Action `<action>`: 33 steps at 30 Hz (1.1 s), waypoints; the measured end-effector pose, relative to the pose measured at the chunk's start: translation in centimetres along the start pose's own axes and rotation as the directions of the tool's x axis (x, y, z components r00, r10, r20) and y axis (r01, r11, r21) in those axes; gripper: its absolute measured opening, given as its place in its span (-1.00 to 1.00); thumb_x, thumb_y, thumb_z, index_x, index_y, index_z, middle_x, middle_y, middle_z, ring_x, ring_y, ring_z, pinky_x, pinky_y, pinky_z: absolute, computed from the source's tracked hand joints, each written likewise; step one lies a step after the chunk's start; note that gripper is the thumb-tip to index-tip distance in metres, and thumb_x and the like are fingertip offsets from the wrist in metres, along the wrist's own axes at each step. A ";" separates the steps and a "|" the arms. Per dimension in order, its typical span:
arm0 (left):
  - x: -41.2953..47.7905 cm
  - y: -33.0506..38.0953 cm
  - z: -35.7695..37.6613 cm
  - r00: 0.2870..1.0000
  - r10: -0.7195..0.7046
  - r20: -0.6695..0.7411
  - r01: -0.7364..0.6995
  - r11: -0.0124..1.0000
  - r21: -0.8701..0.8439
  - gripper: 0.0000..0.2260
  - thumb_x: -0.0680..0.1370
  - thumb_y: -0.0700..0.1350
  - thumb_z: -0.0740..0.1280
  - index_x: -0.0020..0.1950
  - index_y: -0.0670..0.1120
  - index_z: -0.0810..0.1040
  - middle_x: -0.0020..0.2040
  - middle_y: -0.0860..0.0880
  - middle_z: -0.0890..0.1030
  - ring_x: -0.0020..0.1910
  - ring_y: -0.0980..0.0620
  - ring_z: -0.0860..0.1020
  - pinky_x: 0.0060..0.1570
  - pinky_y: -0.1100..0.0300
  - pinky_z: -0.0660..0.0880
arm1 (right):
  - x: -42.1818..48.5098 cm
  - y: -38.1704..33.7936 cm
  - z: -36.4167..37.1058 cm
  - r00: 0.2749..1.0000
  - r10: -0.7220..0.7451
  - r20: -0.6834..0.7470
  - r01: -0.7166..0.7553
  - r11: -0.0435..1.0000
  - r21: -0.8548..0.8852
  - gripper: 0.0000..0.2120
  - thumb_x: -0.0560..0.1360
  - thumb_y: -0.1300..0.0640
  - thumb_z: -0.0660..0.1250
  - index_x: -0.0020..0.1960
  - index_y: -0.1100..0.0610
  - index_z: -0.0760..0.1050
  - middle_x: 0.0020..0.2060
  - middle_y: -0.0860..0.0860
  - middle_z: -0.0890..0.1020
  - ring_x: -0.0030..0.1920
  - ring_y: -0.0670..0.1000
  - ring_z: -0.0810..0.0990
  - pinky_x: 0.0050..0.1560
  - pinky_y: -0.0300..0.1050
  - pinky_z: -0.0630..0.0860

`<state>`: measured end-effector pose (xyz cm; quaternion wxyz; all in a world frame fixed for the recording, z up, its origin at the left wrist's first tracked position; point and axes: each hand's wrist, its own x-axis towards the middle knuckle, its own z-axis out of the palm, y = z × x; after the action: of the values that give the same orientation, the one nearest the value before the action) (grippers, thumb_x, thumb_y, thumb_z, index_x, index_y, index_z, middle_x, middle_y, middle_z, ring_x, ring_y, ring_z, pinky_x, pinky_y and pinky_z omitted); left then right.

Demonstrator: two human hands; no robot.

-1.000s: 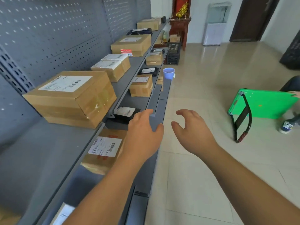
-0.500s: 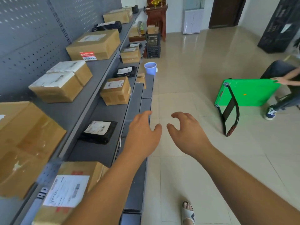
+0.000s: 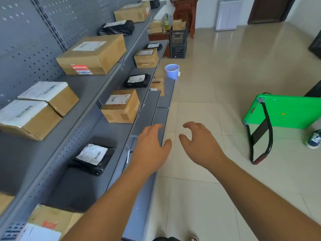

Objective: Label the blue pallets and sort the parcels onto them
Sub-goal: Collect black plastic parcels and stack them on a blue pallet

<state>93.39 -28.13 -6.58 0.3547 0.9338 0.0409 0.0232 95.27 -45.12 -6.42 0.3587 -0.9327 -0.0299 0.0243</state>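
A: Where are the parcels (image 3: 44,99)?
B: All on the grey shelving (image 3: 97,84) along the left. On the middle shelf a black poly mailer (image 3: 93,158) lies nearest the hands, with a labelled cardboard box (image 3: 121,106) just beyond it. The upper shelf carries a large box with a red sticker (image 3: 92,54) further off
A: And the hands?
B: Both empty. The left hand (image 3: 151,150) hovers over the shelving's front edge, fingers relaxed. The right hand (image 3: 201,145) hangs just beside it above the tiled floor (image 3: 208,75), fingers loosely curled, holding nothing
A: Anything else down there?
B: A blue bucket (image 3: 172,71) by the far end of the lowest ledge, a black crate (image 3: 178,43) beyond it, and a green platform trolley (image 3: 286,112) stood on its edge at right, near someone's blue sneaker (image 3: 314,139)
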 end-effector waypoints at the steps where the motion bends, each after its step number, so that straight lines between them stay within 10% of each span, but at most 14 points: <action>1: 0.9 -0.4 0.0 1.000 -0.010 -0.004 0.010 1.000 0.002 -0.49 0.60 0.08 0.35 0.53 0.08 0.35 0.50 0.07 0.39 0.43 0.05 0.38 0.16 0.19 0.31 | 1.0 0.0 0.3 1.000 -0.005 0.013 0.005 1.000 -0.003 -0.59 0.64 0.00 0.25 0.46 0.06 0.40 0.41 0.06 0.47 0.37 0.15 0.45 0.32 0.01 0.42; 22: 13.4 -12.5 -4.3 0.955 -0.287 -0.070 0.286 0.958 -0.030 -0.54 0.60 0.02 0.35 0.49 0.02 0.38 0.40 -0.07 0.44 0.35 -0.12 0.44 0.27 -0.03 0.46 | 19.6 -8.7 12.2 0.929 -0.155 0.337 0.176 0.984 -0.031 -0.57 0.64 0.02 0.25 0.48 0.10 0.40 0.38 0.12 0.49 0.34 0.13 0.49 0.26 -0.05 0.42; 33: 12.0 -18.0 -5.1 0.746 -0.634 -0.204 0.624 0.773 -0.119 -0.53 0.60 0.01 0.32 0.51 0.03 0.36 0.42 -0.04 0.42 0.25 -0.09 0.50 0.25 -0.07 0.51 | 24.8 -12.6 21.4 0.721 -0.312 0.619 0.335 0.939 0.084 -0.72 0.61 0.02 0.27 0.31 0.00 0.49 0.16 -0.02 0.50 0.16 0.11 0.51 0.14 -0.05 0.44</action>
<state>103.93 -10.22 -14.55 0.3546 0.8481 0.3935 0.0125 118.11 -19.66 -14.41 0.3112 -0.8577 -0.3095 0.2677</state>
